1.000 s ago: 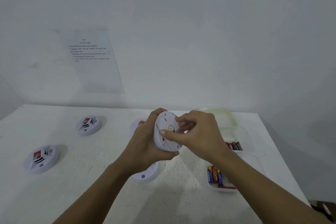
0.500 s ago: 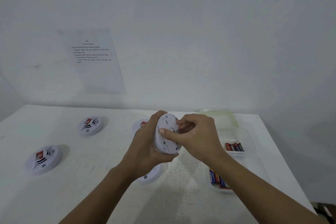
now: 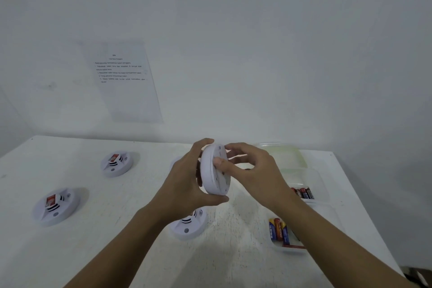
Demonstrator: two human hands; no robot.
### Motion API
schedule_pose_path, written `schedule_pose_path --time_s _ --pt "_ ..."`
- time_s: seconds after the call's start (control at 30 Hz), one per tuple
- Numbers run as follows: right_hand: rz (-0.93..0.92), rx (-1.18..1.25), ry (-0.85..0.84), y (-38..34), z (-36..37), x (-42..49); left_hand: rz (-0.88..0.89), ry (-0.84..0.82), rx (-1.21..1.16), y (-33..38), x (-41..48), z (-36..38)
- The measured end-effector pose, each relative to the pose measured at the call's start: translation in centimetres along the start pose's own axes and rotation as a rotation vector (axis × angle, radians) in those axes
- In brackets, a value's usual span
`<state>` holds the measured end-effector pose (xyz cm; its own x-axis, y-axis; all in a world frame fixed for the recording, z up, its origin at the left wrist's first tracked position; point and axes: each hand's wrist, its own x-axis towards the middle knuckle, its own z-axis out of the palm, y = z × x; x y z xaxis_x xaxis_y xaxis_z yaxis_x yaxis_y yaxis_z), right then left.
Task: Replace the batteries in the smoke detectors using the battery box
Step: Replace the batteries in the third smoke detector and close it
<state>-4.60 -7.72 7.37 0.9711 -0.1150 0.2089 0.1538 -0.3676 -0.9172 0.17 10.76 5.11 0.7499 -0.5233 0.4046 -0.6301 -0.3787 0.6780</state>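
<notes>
Now: detector held on edge in both hands

Head view: the left hand [image 3: 184, 184] wraps the detector [image 3: 214, 170] from behind, thumb under its lower rim, fingers over the top. The right hand [image 3: 254, 175] pinches its back face, thumb on the rim, fingers curled over the top edge. Just below the grip a second detector [image 3: 188, 227] lies on the table [image 3: 117, 252]. Well left sit a third detector [image 3: 117, 163] and a fourth detector [image 3: 56, 206]. Below and right, batteries [image 3: 278, 230] lie in a clear box [image 3: 275, 245].

One head-worn view – it looks forward and slightly down across the white surface [image 3: 70, 252] to the wall [image 3: 233, 30] behind it, with the left hand [image 3: 187, 182] and right hand [image 3: 254, 175] close, above the surface's middle.
</notes>
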Motion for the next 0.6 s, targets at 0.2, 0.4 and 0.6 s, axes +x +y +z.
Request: schedule_pose_path --time_s 0.2,0.4,0.6 --pt "0.116 0.114 -0.068 -0.6 0.3 -0.3 -0.041 0.015 0.060 0.6 -0.8 0.0" --pt "0.265 0.561 -0.099 0.0 0.5 -0.2 -0.101 0.084 0.075 1.1 -1.6 -0.5" --pt "0.246 0.882 -0.105 0.2 1.4 -0.7 -0.205 0.079 -0.133 0.7 -2.1 -0.6"
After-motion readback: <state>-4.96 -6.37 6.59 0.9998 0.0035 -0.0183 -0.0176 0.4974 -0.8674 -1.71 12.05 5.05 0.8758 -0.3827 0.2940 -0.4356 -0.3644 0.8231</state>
